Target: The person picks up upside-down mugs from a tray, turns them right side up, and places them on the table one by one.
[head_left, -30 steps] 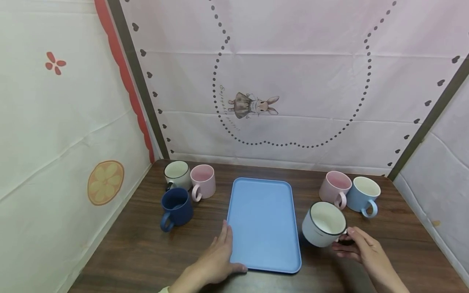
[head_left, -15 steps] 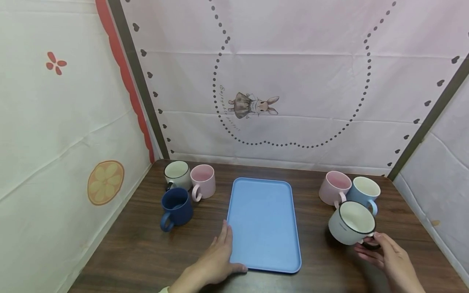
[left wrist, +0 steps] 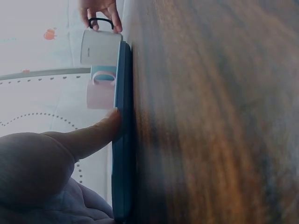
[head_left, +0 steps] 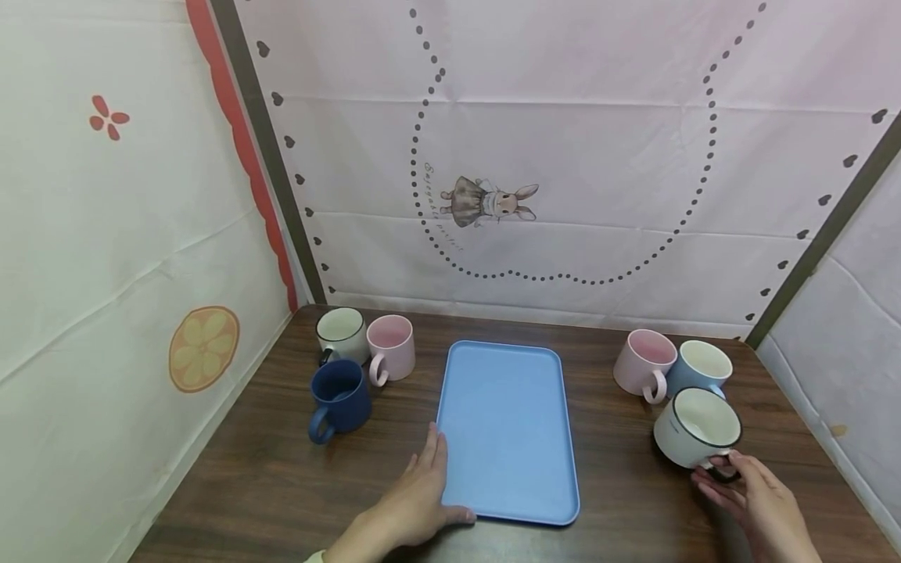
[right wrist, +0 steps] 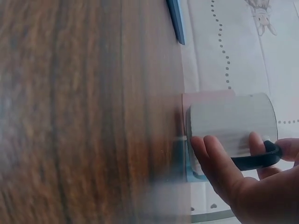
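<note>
My right hand [head_left: 763, 500] holds a white enamel mug [head_left: 693, 438] by its black handle [right wrist: 257, 161], at the right of the table. The mug is upright, its dark rim facing up, in front of a light blue mug [head_left: 697, 366] and a pink mug [head_left: 642, 366]. Straight fingers of my left hand [head_left: 411, 496] lie along the left edge of a blue rectangular tray [head_left: 507, 430], with the thumb [left wrist: 100, 133] at its near edge. Nothing stands on the tray.
At the back left stand a white mug with a black rim [head_left: 341, 336], a pink mug [head_left: 396, 352] and a dark blue mug [head_left: 348, 403] close together. A printed cloth [head_left: 598, 156] hangs behind the wooden table [head_left: 267, 477].
The right hand has carried the white enamel mug rightward, away from the tray, to in front of the light blue mug. My left hand and the tray have stayed in place.
</note>
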{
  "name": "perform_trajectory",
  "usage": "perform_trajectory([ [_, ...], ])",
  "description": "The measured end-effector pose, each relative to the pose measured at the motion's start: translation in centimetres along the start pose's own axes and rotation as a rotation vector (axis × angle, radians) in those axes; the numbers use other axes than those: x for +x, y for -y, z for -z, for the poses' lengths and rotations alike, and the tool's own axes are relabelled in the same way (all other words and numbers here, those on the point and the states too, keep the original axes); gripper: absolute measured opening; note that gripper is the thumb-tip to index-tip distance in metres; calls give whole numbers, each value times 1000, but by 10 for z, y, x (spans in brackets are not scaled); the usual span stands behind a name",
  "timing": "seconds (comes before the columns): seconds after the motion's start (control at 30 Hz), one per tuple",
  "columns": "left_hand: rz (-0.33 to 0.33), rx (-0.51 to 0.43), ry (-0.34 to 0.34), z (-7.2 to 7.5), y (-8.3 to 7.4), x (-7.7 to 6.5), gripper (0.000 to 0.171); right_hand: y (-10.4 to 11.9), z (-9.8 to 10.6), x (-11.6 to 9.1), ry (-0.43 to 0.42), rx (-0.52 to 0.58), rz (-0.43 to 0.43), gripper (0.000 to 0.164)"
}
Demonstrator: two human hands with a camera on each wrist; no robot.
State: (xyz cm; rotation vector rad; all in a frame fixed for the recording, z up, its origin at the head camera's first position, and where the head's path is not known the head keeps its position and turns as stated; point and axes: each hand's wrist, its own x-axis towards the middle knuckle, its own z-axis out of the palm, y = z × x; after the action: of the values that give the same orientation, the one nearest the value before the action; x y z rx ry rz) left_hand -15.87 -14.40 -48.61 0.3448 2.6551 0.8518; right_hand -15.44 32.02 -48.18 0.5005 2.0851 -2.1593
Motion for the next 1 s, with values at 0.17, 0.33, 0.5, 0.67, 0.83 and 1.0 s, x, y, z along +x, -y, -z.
perform_trajectory([
  [0.17,7,-2,6,1,0,0,120,0,1,3,-7,-4,-39,42],
  [0.33,26,-17,26,0,0,2,119,4,-2,5,-29,7,-96,42],
  [0.5,24,-22,26,0,1,1,119,8,-5,5,-37,26,-132,43],
  [0.67,25,-27,24,0,0,2,119,7,-7,5,-29,26,-126,48],
  [0.83,17,-29,19,0,2,2,119,4,-11,6,-9,-7,-104,53],
  [1.0,27,-36,34,0,2,3,119,3,-9,5,20,-9,-113,54],
])
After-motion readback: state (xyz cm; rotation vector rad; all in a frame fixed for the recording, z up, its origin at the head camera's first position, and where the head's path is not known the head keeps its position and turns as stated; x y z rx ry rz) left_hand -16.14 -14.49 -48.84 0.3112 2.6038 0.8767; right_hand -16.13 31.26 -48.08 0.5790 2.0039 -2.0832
